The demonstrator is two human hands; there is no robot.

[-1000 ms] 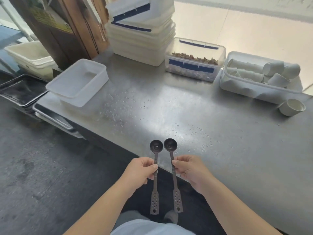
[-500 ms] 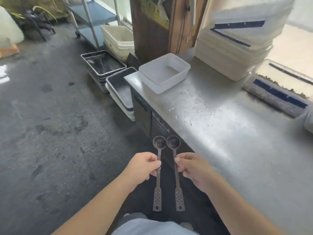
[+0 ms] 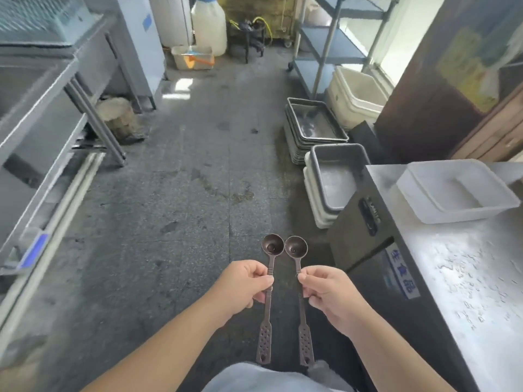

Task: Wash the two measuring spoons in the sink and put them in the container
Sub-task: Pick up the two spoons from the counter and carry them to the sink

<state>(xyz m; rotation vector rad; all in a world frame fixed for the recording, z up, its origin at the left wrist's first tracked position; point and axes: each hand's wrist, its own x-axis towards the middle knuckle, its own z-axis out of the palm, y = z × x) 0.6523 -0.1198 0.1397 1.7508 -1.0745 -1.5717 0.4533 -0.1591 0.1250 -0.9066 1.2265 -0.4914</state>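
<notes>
At the far left a steel shelf unit runs along the edge of the grey floor. Over that floor, in mid-air, the left hand grips the left measuring spoon by the middle of its handle, fingers curled tight around the stem, thumb on top. Its round bowl points away from the person and its perforated handle end hangs toward them. Just beside it, parallel and with the bowls nearly touching, the right measuring spoon is held the same way by the right hand, whose fingers pinch the stem closed. Further right, stacked metal trays and tubs sit on the floor against the end of the steel worktop. The worktop's surface is speckled with water drops, and a white plastic container stands at its far left corner, open side up, well apart from both spoons.
</notes>
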